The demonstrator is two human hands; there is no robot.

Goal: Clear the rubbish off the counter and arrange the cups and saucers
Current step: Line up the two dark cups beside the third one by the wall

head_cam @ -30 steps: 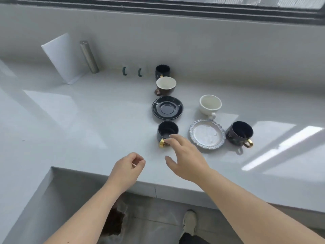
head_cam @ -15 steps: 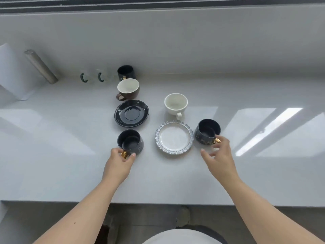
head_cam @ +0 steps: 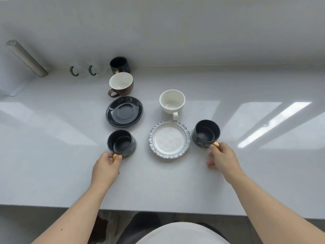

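Note:
Two dark cups with gold handles stand on the white counter (head_cam: 52,155). My left hand (head_cam: 106,167) pinches the gold handle of the left dark cup (head_cam: 121,143). My right hand (head_cam: 224,158) pinches the handle of the right dark cup (head_cam: 205,132). Between them lies a white saucer with a silver frilled rim (head_cam: 169,139). Behind it stands a white cup (head_cam: 172,102). A black saucer (head_cam: 124,111) lies behind the left cup, then a brown cup with a white inside (head_cam: 121,84) and a third dark cup (head_cam: 118,65) by the wall.
Two clear glass cups with green handles (head_cam: 82,71) stand by the back wall. A metal cylinder (head_cam: 26,59) leans at the far left beside a white sheet (head_cam: 8,85). The counter's front edge (head_cam: 158,210) runs below my arms.
My right hand left the left dark cup and took the right cup's handle. My left hand reached forward and gripped the left cup's handle. The view shifted right and down.

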